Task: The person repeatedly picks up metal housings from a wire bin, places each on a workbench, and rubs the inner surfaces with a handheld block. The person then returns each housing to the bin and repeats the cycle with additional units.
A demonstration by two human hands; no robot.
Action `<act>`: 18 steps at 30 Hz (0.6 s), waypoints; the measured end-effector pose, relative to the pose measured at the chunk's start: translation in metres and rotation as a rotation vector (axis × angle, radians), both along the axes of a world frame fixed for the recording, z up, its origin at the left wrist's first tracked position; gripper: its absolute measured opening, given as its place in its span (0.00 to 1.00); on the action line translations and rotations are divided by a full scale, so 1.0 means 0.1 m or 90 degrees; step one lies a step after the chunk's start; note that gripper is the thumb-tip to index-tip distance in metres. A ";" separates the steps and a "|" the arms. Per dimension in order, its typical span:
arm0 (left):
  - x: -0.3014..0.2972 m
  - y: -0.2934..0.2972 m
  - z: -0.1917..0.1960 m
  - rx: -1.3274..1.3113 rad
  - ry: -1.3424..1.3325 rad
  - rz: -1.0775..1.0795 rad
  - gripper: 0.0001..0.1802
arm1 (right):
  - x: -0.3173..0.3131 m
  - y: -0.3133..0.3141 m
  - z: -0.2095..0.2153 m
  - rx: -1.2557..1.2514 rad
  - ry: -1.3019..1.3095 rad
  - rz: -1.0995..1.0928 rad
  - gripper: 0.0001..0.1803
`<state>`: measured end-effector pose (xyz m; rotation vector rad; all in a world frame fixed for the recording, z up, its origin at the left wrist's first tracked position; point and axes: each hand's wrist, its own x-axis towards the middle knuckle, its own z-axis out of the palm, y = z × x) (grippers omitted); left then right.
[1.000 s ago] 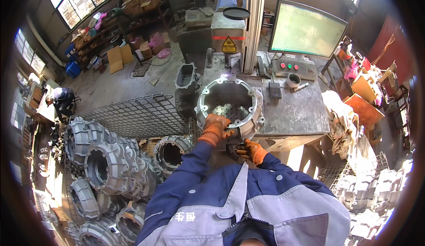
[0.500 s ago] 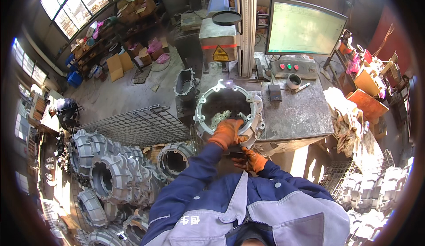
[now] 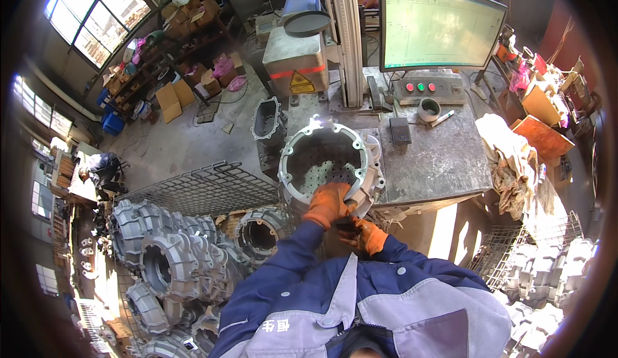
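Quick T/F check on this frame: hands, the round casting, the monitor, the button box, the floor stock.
1. The left hand in an orange glove rests on the near rim of the round metal casting. True.
2. The casting lies on the floor. False: it sits on the metal workbench.
3. The monitor is switched off. False: its screen is lit.
4. More grey castings are piled to the person's left. True.
5. The right hand is bare. False: it wears an orange glove too.
6. A button box stands below the monitor. True.
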<state>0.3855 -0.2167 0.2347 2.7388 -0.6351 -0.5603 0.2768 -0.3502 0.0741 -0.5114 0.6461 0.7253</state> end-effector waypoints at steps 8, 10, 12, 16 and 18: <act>-0.02 -0.02 -0.02 0.006 -0.016 0.001 0.26 | 0.00 -0.01 -0.17 0.103 0.023 -0.030 0.16; -0.03 -0.01 -0.04 -0.027 -0.036 0.015 0.24 | 0.02 0.00 -0.20 0.143 0.034 -0.035 0.14; -0.03 0.00 -0.05 -0.050 -0.058 0.018 0.22 | 0.05 0.00 -0.22 0.160 0.062 -0.033 0.12; -0.03 0.00 -0.08 -0.022 -0.040 0.009 0.24 | 0.05 -0.01 -0.23 0.174 0.047 -0.043 0.10; -0.03 0.00 -0.10 -0.006 -0.025 0.012 0.25 | 0.02 -0.01 -0.24 0.209 0.032 -0.073 0.10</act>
